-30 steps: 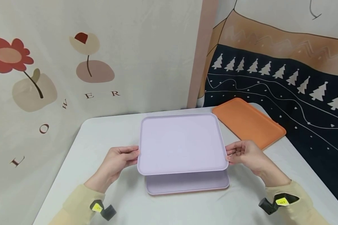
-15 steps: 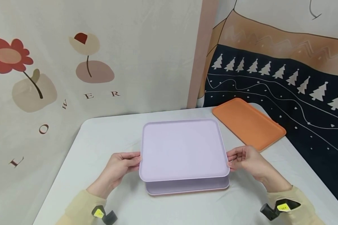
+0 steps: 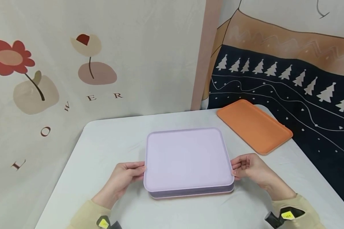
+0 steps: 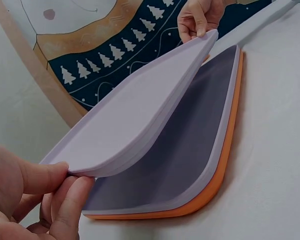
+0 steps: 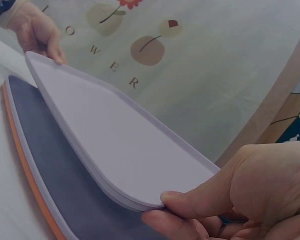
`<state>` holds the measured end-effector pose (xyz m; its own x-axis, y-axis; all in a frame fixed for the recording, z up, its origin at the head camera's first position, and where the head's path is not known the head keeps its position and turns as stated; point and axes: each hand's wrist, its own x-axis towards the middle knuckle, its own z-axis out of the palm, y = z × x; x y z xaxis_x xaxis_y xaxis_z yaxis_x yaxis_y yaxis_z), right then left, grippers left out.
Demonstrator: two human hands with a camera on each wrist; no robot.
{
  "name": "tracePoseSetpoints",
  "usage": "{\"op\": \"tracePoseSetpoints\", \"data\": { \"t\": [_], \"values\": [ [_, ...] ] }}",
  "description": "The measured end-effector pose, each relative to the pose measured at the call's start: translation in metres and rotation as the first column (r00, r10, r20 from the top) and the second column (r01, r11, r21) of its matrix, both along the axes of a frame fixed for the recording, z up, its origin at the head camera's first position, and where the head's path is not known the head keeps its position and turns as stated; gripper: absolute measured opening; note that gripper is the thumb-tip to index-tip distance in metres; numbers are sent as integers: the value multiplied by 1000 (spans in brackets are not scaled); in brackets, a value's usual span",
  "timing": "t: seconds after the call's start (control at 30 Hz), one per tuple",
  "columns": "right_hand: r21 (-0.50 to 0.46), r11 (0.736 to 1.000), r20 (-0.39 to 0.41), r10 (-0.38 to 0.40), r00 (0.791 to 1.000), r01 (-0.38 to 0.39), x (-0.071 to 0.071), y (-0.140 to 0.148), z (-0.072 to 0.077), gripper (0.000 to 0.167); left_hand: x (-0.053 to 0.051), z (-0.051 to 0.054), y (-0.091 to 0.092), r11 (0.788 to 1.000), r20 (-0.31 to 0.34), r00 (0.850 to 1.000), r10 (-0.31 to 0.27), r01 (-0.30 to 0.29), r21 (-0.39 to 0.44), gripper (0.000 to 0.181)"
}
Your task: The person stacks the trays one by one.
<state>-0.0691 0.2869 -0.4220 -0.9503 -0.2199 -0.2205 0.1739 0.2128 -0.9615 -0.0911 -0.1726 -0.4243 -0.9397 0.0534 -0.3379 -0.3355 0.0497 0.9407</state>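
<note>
A lilac rectangular tray [image 3: 189,159] hangs level between both hands, a little above a stack. My left hand [image 3: 126,178] pinches its left edge, thumb on top and fingers beneath. Its right edge is pinched by my right hand [image 3: 253,171] in the same way. Below it lies another lilac tray [image 4: 165,160], shadowed and mostly covered in the head view. That lower tray sits on an orange tray [image 4: 224,180], of which the wrist views show only the rim. A gap separates the held tray from the lower one.
A separate orange tray [image 3: 253,127] lies slanted at the table's back right. White cloth covers the table [image 3: 109,136]. Behind stand a flower-printed curtain [image 3: 149,57] and a dark tree-patterned cloth [image 3: 275,89].
Both hands have lowered the lilac tray and drawn it nearer, so less of the lower tray shows. The orange tray at the back has stayed in place.
</note>
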Motion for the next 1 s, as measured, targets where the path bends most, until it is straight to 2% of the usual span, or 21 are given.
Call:
{"op": "tracePoseSetpoints", "data": {
  "t": [0.37, 1.0],
  "values": [
    [28, 999, 19, -20, 1000, 20, 4, -2, -6, 32, 6, -7, 2, 1000, 20, 1000, 13, -13, -11, 35],
    [9, 1000, 42, -17, 999, 16, 5, -1, -20, 32, 7, -25, 2, 999, 34, 999, 20, -18, -41, 36]
  ]
}}
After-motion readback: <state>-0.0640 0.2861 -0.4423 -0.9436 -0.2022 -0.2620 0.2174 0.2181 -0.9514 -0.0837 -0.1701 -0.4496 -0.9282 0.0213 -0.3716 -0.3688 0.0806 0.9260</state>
